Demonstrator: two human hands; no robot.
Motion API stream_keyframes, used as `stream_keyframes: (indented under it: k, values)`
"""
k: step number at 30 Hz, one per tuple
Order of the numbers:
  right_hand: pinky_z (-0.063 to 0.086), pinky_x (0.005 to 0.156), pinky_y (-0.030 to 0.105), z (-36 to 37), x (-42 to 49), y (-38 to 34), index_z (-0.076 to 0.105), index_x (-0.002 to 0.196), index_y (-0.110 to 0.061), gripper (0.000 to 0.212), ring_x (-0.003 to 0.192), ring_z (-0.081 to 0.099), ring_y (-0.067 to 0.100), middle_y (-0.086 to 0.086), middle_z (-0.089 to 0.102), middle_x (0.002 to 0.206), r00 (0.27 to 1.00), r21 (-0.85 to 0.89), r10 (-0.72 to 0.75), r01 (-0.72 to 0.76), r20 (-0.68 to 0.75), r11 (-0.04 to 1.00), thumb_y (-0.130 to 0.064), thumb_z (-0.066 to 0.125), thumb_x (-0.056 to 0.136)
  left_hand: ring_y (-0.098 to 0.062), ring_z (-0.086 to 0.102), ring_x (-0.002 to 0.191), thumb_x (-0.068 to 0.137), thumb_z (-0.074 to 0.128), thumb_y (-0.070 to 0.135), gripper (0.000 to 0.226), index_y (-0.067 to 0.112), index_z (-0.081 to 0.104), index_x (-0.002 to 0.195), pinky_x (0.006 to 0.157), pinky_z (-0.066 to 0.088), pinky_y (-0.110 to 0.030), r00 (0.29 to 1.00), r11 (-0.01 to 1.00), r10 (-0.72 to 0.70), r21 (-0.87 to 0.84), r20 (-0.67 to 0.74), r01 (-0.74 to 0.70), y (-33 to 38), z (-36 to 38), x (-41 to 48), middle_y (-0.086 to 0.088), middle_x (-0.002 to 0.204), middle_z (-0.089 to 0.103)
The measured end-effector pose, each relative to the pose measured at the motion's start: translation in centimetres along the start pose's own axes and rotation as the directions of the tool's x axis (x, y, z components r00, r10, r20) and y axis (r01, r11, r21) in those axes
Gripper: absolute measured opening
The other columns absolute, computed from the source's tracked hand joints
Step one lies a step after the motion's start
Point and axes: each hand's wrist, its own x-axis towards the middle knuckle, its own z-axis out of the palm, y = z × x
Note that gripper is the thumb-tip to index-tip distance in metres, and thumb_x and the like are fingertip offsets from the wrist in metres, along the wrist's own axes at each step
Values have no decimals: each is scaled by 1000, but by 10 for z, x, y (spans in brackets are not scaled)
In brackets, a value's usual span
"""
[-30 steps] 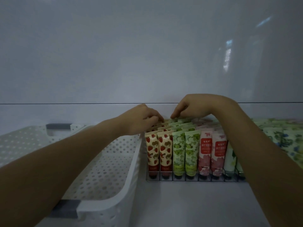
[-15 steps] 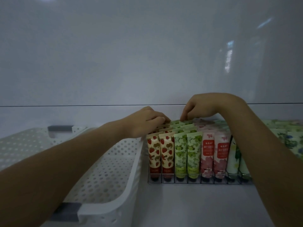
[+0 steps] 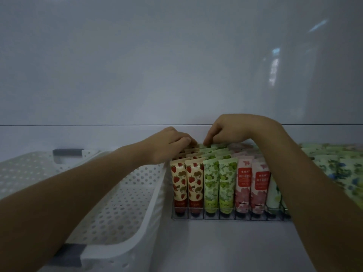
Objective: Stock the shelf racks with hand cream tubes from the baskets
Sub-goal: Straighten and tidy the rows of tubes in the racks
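Tubes [image 3: 211,183] pack the lanes of the wire rack [image 3: 225,218] that are in view, standing shoulder to shoulder. The left hand [image 3: 169,143] and right hand [image 3: 229,130] crowd its rear rows, nearly touching, close against the back wall [image 3: 176,75]. The white basket [image 3: 157,203] stands just beside the rack's left end. Bare shelf [image 3: 216,248] lies open before the rack, between the two forearms.

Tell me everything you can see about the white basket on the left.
The white basket is a rectangular plastic bin. Its walls and floor are perforated with round holes, and it has a smooth rim and grey handle pieces at the near and far ends. It sits upright on the shelf, its right wall close beside the wire rack. No tubes show in its visible part. The left forearm crosses above it; contact cannot be judged.
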Motion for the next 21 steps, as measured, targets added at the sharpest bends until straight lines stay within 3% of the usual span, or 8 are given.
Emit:
stream_keyframes:
  k: [2,4,8,11,13,16,21]
  values:
    - [40,95,26,0,1,0,70,107,-24,30,99,51,7,-9,63,116,1000,-2,-1,1,-4,1000,-12,47,91,-11,54,107,99,26,26,44,12,62,120,91,39,-8,1000,999,-27,29,-9,28,1,-1,1,-1,120,63]
    - [39,91,25,-1,2,0,70,106,-23,30,99,51,9,-6,62,119,999,7,-19,19,-37,1000,-11,47,91,-12,53,103,98,25,28,46,11,62,118,77,33,-2,999,994,-33,101,-38,37,5,-3,1,-3,115,64]
    - [36,82,22,-14,-5,5,69,106,-21,29,98,52,9,-3,63,118,950,112,-85,124,-299,986,-10,47,92,-21,57,94,76,12,54,75,7,63,103,82,43,-32,995,954,-32,293,-96,59,9,-13,4,-7,100,66]
    - [37,72,16,-29,-10,8,66,111,-21,28,92,51,6,-4,61,108,888,204,-104,215,-447,955,-11,49,91,-18,55,99,93,31,39,42,14,61,108,85,46,-35,992,862,-119,490,-48,127,16,-25,8,-1,105,63]
    - [37,64,11,-41,-10,7,66,109,-21,25,84,53,6,-8,60,96,907,212,-114,214,-405,953,-12,52,90,-16,54,102,95,41,26,27,19,60,113,87,46,-33,984,816,-176,558,-9,151,24,-33,11,2,111,61]
    - [40,63,15,-49,-16,10,67,103,-22,19,73,53,2,-16,56,81,957,138,-148,186,-248,973,-14,56,89,-13,53,97,93,45,20,24,21,61,111,90,47,-34,974,804,-226,565,3,184,38,-38,18,3,111,61]
    - [46,84,27,-37,-46,46,69,94,-24,10,88,60,8,-10,66,95,979,35,-175,180,-101,983,-22,62,87,-10,50,90,92,49,14,21,17,64,105,86,43,-24,970,870,-244,438,-22,229,76,-28,30,6,96,57]
